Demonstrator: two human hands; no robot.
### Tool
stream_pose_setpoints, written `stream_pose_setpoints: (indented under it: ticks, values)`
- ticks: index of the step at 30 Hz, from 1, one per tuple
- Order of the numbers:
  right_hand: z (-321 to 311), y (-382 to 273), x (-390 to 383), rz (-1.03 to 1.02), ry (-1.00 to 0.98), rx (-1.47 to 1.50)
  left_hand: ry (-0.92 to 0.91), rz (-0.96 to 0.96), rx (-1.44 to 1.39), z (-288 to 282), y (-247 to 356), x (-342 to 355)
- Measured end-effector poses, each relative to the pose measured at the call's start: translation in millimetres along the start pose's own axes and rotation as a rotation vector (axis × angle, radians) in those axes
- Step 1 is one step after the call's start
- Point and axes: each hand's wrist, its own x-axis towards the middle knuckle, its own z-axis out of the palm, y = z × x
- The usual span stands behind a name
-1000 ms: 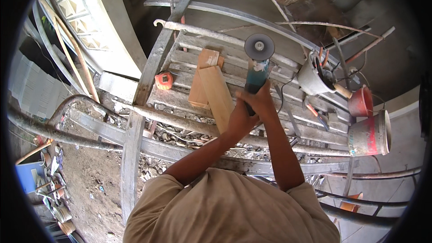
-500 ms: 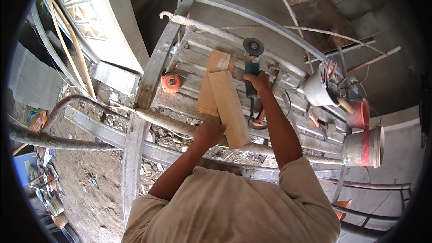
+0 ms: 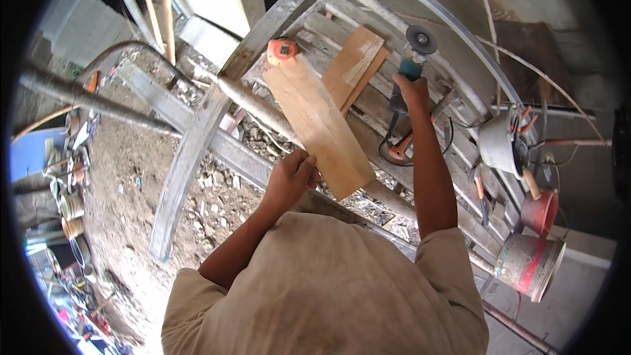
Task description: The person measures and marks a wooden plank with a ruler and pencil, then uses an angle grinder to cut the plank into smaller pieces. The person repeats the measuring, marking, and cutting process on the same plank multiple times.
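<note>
My left hand (image 3: 292,176) is closed on the left edge of a wooden board (image 3: 322,135), near its close end. The board lies slantwise over the scaffold planks, its far end by an orange tape measure (image 3: 282,50). My right hand (image 3: 414,92) wraps round the body of an angle grinder (image 3: 411,68). Its dark disc (image 3: 421,39) points away from me, and whether it spins cannot be made out. Between board and grinder lie other wooden pieces (image 3: 355,62), partly overlapping. An orange-handled tool (image 3: 399,149) with a cable loop rests close to my right forearm.
Wooden planks (image 3: 315,26) with gaps form the work surface, edged by metal pipes. On the right stand a grey bucket (image 3: 496,141), a red bucket (image 3: 540,212) and a paint-marked bucket (image 3: 529,264). Rubble (image 3: 217,204) covers the ground at left.
The held board has come away from the other wooden pieces and swung left, its far end now near the tape measure. My view has turned, shifting the scene. The grinder stays in my right hand.
</note>
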Motion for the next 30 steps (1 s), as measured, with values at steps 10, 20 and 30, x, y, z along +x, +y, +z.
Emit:
stream_pose_setpoints:
  ticks: [10,20,30]
  values:
    - [0,7,14,-0.073,-0.086,0.123,0.185,-0.116,-0.138,62,-72,-11]
    - [-7,2,23,-0.126,-0.244,0.220,0.377,-0.049,-0.069,83,-90,-7]
    - [-5,7,17,-0.241,-0.137,0.233,0.448,-0.035,-0.137,103,-88,-22]
